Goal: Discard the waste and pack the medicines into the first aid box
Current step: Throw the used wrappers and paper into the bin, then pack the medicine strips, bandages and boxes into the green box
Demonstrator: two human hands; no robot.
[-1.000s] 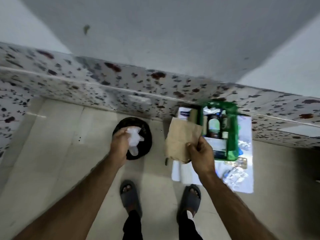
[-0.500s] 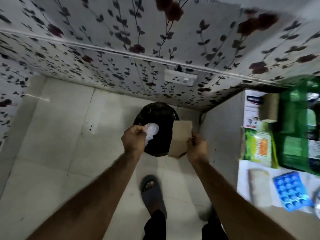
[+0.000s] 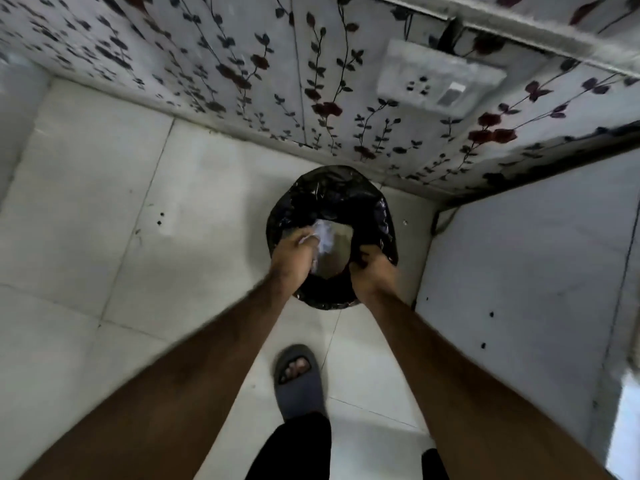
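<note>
Both hands reach into the mouth of the black-lined bin (image 3: 332, 199). The left hand (image 3: 292, 256) is clenched around crumpled white waste (image 3: 323, 237); the right hand (image 3: 370, 268) grips the near edge of a brown paper bag (image 3: 337, 249). The bag lies inside the bin, its long axis running from the hands toward the far rim, tilted downward. The bin stands on a pale tiled floor (image 3: 104, 220), just before the floral-papered wall (image 3: 242, 64). A white socket plate (image 3: 440, 83) sits on the wall above the bin; a grey sandal (image 3: 299, 382) stands below it.
</note>
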